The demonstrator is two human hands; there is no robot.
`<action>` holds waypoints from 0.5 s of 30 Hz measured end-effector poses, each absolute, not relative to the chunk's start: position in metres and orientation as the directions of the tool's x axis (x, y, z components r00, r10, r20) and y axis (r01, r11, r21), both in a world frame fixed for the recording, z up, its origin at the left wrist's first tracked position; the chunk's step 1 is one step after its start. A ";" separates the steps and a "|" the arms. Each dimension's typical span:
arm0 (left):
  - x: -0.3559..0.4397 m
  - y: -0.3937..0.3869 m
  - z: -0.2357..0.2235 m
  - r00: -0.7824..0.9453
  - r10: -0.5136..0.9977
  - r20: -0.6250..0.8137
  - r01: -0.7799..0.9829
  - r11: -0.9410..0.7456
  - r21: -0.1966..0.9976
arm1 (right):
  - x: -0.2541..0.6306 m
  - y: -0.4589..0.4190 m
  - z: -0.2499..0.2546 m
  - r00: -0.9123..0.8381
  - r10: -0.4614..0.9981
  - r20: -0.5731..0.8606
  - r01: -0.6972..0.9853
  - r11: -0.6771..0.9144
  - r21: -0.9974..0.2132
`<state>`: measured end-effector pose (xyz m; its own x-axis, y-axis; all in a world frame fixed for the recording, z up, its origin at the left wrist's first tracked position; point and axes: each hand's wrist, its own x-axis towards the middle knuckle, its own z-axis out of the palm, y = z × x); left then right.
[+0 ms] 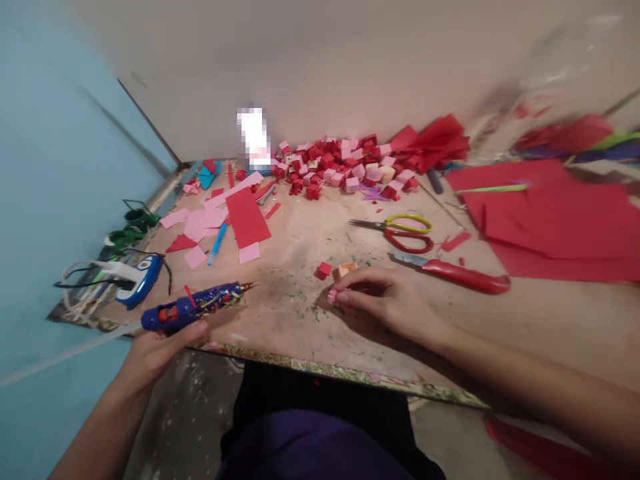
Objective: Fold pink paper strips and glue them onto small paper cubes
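My left hand [160,347] is closed around a blue glue gun [197,307] at the table's near left edge, nozzle pointing right. My right hand [385,300] rests on the table [300,320] with fingers pinched on a small pink paper cube [333,295]. Just beyond its fingertips lie a small red cube [324,270] and an orange-white cube [347,269].
A pile of red and pink paper cubes [345,167] lies at the back. Scissors [400,230] and a red-handled cutter [457,275] sit right of centre. Red sheets [555,220] cover the right side. Pink and red paper scraps [225,220] and a blue pen [218,243] lie left.
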<state>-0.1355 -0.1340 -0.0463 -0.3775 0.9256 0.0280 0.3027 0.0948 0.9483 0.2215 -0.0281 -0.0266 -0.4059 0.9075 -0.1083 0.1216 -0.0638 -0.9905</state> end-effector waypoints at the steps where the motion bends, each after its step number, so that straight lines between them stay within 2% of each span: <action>1: -0.131 -0.132 -0.047 -0.333 0.942 -0.033 0.292 0.137 0.946 | 0.218 -0.029 -0.027 -0.414 0.900 -0.134 0.079 -0.111 -0.991; 4: -0.121 -0.124 -0.047 -0.158 0.965 -0.209 0.299 0.249 0.921 | 0.206 -0.033 -0.033 -0.439 0.873 -0.213 -0.120 -0.291 -0.949; 7: -0.113 -0.119 -0.049 -0.072 0.957 -0.281 0.308 0.289 0.906 | 0.193 -0.034 -0.042 -0.459 0.861 -0.222 -0.300 -0.385 -0.873; 11: -0.107 -0.117 -0.054 -0.009 0.946 -0.325 0.371 0.305 0.877 | 0.185 -0.034 -0.051 -0.495 0.848 -0.191 -0.361 -0.401 -0.842; 15: -0.107 -0.117 -0.055 0.052 0.945 -0.323 0.333 0.289 0.898 | 0.187 -0.034 -0.055 -0.497 0.853 -0.160 -0.355 -0.368 -0.859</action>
<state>-0.1071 -0.1172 -0.0552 0.0517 0.9450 -0.3230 0.3325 0.2887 0.8978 0.1871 -0.0345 -0.0552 -0.4967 0.8530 -0.1605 -0.3548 -0.3683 -0.8593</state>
